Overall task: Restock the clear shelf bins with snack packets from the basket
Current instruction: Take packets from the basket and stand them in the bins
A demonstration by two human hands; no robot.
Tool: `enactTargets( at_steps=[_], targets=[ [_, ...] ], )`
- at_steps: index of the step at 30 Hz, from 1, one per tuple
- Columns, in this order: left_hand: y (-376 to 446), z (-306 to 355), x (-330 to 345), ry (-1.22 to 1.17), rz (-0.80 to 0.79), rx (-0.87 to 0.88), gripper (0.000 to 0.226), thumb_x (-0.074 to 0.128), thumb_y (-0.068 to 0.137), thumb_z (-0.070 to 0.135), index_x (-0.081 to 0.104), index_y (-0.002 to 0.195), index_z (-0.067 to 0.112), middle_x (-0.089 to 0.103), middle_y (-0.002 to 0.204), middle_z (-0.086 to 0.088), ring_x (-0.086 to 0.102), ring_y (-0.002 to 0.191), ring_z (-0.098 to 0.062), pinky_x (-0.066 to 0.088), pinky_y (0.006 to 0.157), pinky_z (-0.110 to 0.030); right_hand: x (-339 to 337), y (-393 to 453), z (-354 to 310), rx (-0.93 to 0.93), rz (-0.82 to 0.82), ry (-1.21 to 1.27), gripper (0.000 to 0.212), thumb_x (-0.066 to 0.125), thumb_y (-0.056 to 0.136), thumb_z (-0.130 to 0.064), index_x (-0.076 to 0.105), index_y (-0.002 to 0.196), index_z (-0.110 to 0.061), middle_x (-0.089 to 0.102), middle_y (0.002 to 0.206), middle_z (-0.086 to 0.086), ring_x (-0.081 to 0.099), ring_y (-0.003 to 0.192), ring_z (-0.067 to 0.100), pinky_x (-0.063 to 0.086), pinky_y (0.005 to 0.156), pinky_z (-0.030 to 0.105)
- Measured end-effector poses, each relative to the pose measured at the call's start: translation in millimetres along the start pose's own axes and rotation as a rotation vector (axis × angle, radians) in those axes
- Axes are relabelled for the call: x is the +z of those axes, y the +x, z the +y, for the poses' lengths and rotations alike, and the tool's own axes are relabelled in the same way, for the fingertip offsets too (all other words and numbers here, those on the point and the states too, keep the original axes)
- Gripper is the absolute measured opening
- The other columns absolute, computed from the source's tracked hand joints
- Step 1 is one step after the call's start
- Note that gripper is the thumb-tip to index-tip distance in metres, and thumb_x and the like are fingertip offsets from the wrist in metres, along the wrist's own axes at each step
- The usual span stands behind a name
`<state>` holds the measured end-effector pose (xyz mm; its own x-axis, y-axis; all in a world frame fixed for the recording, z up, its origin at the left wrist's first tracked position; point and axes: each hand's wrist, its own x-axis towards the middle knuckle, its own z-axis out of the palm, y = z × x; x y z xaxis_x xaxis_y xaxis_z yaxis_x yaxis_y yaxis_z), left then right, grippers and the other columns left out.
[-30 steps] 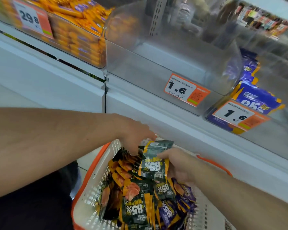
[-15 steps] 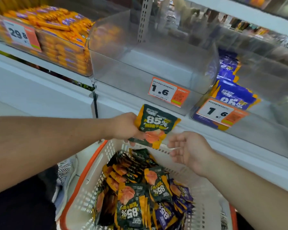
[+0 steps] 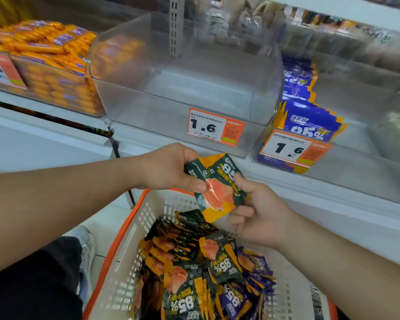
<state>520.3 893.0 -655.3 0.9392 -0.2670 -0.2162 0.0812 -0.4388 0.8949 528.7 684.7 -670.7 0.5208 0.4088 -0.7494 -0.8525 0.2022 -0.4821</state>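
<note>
A: While our left hand (image 3: 169, 168) pinches the green packet (image 3: 216, 184) by its left edge and our right hand (image 3: 256, 212) pinches its right side, it hangs above the basket (image 3: 134, 239), just short of the empty clear bin (image 3: 185, 88) at twelve o'clock

B: Risk, we judge: two light pinches on slick film; if one lets go early the packet could drop back, or snag the bin's front lip

A: Also the purple-packet bin (image 3: 310, 121) at two o'clock carries the same 1.6 tag, so a mix-up is possible

B: Surroundings: white shelf (image 3: 56, 144), orange sticks bin (image 3: 56, 72) at ten, more packets heaped in the basket at six
</note>
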Motion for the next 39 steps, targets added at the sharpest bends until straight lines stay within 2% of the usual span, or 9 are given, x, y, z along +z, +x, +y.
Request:
enactTargets(
  at_steps=[5, 8, 12, 15, 21, 27, 30, 34, 39],
  targets=[
    [-2, 7, 7, -0.136, 0.098, 0.094, 0.052, 0.079, 0.076, 0.005, 0.056, 0.114, 0.033, 0.07, 0.074, 0.009, 0.068, 0.071, -0.012, 0.055, 0.066, -0.026, -2, 6, 6, 0.048, -0.019, 0.034, 0.036, 0.066, 0.07, -0.048, 0.056, 0.079, -0.015, 0.041, 0.051, -0.004, 0.024, 0.027, 0.005, 0.027, 0.031, 0.017],
    [-7, 14, 4, 0.005, 0.144, 0.073, 0.032, 0.08, 0.075, 0.007, 0.071, 0.094, 0.031, 0.074, 0.082, 0.013, 0.07, 0.077, -0.01, 0.052, 0.067, -0.013, 0, 1, 3, 0.01, 0.096, -0.179, 0.046, 0.066, 0.074, -0.061, 0.058, 0.083, -0.016, 0.048, 0.056, -0.002, 0.032, 0.034, 0.007, 0.032, 0.038, 0.021],
    [-13, 20, 9, -0.027, 0.29, 0.006, 0.011, 0.08, 0.078, 0.012, 0.075, 0.074, 0.021, 0.075, 0.078, -0.003, 0.07, 0.069, -0.011, 0.055, 0.062, -0.017, 1, -10, 7, -0.524, 0.564, -0.896, 0.05, 0.054, 0.084, -0.066, 0.06, 0.104, -0.02, 0.061, 0.098, -0.002, 0.055, 0.077, 0.011, 0.039, 0.066, 0.026],
    [-19, 27, 18, -0.2, 0.333, -0.043, 0.009, 0.076, 0.081, 0.007, 0.073, 0.076, 0.014, 0.074, 0.072, -0.005, 0.069, 0.065, -0.013, 0.06, 0.063, -0.025, 10, -26, 17, -0.928, 0.361, -1.158, 0.036, 0.062, 0.07, -0.069, 0.058, 0.094, -0.043, 0.056, 0.098, -0.015, 0.054, 0.079, 0.001, 0.038, 0.064, 0.01],
    [-27, 31, 22, -0.355, 0.353, -0.125, 0.009, 0.072, 0.083, 0.004, 0.07, 0.086, 0.013, 0.073, 0.087, -0.013, 0.071, 0.071, -0.013, 0.058, 0.062, -0.02, 6, -23, 23, -1.06, 0.348, -1.247, 0.033, 0.078, 0.066, -0.055, 0.061, 0.094, -0.056, 0.053, 0.08, -0.013, 0.052, 0.072, 0.001, 0.037, 0.062, 0.009],
    [-35, 25, 23, -0.606, 0.295, -0.226, 0.016, 0.063, 0.09, 0.001, 0.068, 0.1, 0.012, 0.071, 0.094, -0.01, 0.07, 0.071, -0.009, 0.053, 0.058, -0.015, 7, -40, 19, -0.84, 0.209, -1.029, 0.053, 0.084, 0.069, -0.033, 0.055, 0.108, -0.054, 0.066, 0.071, -0.012, 0.06, 0.06, 0.003, 0.046, 0.068, 0.018],
    [-37, 17, 15, -0.418, 0.187, -0.184, 0.021, 0.058, 0.094, 0.001, 0.064, 0.104, 0.018, 0.069, 0.084, 0.002, 0.064, 0.065, -0.003, 0.05, 0.057, -0.015, 13, -41, 12, -0.477, -0.044, -0.313, 0.04, 0.067, 0.071, -0.019, 0.066, 0.109, -0.033, 0.072, 0.102, 0.013, 0.07, 0.075, 0.03, 0.052, 0.085, 0.043],
    [-43, 17, 3, -0.087, -0.01, -0.048, 0.036, 0.058, 0.093, -0.002, 0.056, 0.116, 0.026, 0.067, 0.075, 0.016, 0.057, 0.064, -0.003, 0.047, 0.06, -0.02, 9, -34, 6, -0.201, -0.082, -0.238, 0.041, 0.07, 0.068, -0.026, 0.067, 0.108, -0.014, 0.07, 0.101, 0.013, 0.064, 0.081, 0.028, 0.05, 0.072, 0.035],
    [-39, 14, 8, -0.257, 0.218, -0.159, 0.054, 0.072, 0.083, 0.004, 0.049, 0.126, 0.027, 0.073, 0.073, -0.001, 0.066, 0.061, -0.011, 0.052, 0.056, -0.021, 9, -26, 7, -0.276, 0.129, -0.214, 0.013, 0.062, 0.089, -0.002, 0.066, 0.098, -0.01, 0.072, 0.072, 0.003, 0.064, 0.052, 0.01, 0.047, 0.041, 0.017]
  ],
)
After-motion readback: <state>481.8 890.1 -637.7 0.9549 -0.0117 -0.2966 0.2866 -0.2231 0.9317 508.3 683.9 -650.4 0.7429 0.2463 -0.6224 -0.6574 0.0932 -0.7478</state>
